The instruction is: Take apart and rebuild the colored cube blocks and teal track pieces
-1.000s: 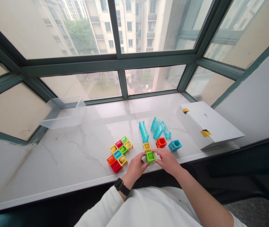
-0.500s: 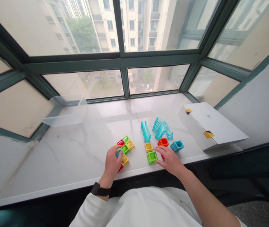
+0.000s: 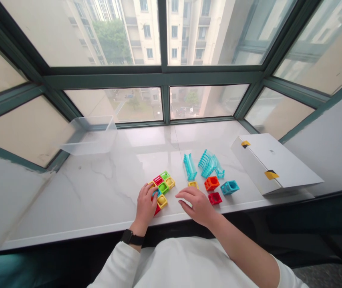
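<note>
Marbled white sill (image 3: 99,196) spans mid-frame, green window frame (image 3: 105,81) above; left hand (image 3: 145,204) on block cluster (image 3: 163,187), finger grip unclear; right hand (image 3: 198,205), lower centre, fingers apart.

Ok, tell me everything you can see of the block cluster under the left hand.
The block cluster lies low on the pale marbled sill, near its front edge: shiny, plastic-looking green, red, yellow and blue blocks with open or recessed tops, packed close in a slanting patch. The left hand curls over its left side, apparently touching, hiding some blocks. Whether they interlock can't be told.
</note>
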### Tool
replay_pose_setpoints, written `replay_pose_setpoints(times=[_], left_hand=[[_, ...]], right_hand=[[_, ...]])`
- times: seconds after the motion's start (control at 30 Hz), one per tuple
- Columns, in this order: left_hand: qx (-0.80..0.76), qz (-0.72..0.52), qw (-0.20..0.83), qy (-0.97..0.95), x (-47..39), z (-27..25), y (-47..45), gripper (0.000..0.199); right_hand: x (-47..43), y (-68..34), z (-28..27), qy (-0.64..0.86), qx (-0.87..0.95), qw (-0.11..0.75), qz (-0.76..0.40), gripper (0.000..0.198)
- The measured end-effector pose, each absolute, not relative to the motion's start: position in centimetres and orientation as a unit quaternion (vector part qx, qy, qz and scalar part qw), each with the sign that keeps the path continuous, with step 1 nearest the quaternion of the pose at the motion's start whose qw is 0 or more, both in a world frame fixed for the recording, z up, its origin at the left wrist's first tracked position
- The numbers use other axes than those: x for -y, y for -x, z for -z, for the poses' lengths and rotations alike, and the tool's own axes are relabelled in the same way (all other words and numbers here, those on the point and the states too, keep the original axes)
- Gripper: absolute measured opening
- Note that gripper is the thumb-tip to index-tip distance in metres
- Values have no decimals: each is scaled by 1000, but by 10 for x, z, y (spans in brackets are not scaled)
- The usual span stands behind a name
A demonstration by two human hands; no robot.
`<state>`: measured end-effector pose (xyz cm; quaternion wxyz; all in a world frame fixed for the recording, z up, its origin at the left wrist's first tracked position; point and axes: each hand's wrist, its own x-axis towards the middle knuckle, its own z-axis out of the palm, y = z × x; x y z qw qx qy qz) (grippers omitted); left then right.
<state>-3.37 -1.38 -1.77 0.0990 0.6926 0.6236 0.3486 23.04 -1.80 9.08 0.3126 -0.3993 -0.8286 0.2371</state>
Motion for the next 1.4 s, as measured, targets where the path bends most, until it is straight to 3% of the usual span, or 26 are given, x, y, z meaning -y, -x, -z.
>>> replay_pose_setpoints(times=[0.1,0.23,0.4,0.8,1.4], left_hand=[[-620,-362,97,-689,15,20,34,27],[-616,-374,98,-686,15,22,33,28],[-616,-377,104,-684,14,23,34,28],[-618,-370,100,-686,12,23,34,38],[-610,-354,87,-704,10,26,37,33]], right_hand=[[19,-207,-80,389,848,245,-264,25],[19,-186,-59,407,859,132,-281,42],[20,-175,-43,428,857,73,-278,46],[24,-176,-47,455,842,34,-290,32],[15,-178,-55,523,821,33,-226,22]])
